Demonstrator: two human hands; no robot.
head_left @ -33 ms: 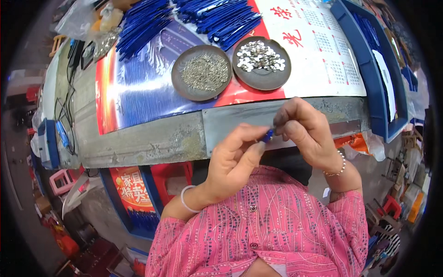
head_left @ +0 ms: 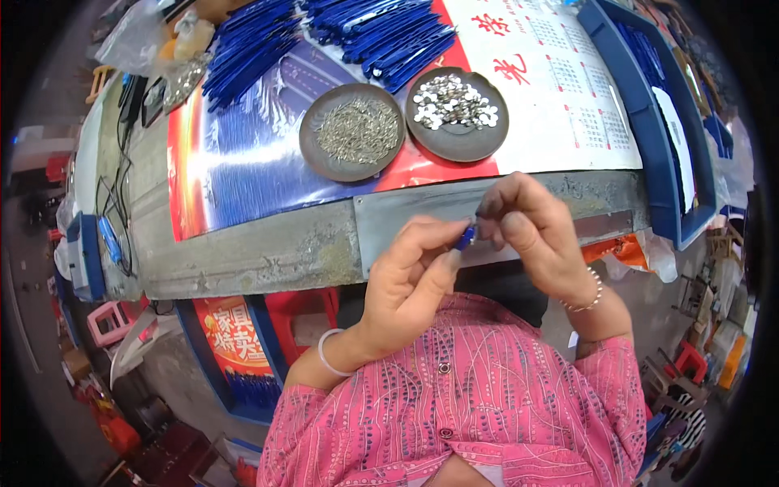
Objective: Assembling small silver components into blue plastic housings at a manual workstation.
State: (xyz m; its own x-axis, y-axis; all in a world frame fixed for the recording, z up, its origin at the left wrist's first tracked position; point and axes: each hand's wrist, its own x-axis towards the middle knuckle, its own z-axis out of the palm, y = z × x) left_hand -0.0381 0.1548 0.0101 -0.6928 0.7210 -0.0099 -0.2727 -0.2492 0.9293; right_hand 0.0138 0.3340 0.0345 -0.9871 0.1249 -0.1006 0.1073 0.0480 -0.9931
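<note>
My left hand (head_left: 412, 274) is closed in a pinch, with a small, shiny dark-blue piece (head_left: 466, 238) between thumb and forefinger. The piece sticks out past the fingertips, above the near edge of the bench. Close against its right end, my right hand (head_left: 531, 231) has its fingers curled in; anything small between them is too hard to make out. Beyond the hands stand two round dark dishes. The left dish (head_left: 312, 162) holds many tiny silvery metal parts (head_left: 357, 130), and the right dish (head_left: 458, 152) holds small white, shiny disc-like pieces (head_left: 454, 101).
Bundles of long blue strips (head_left: 251, 49) lie at the back on a printed poster sheet (head_left: 268, 178). To the right stands a blue plastic bin (head_left: 664, 162). Cables (head_left: 122, 187) and a clear bag of small parts (head_left: 185, 81) rest at the left. Below the bench is another blue bin (head_left: 207, 357).
Both hands have shifted very slightly left, the blue piece with them. My right fingers look a little further apart. The dishes appear slightly lower in the picture.
</note>
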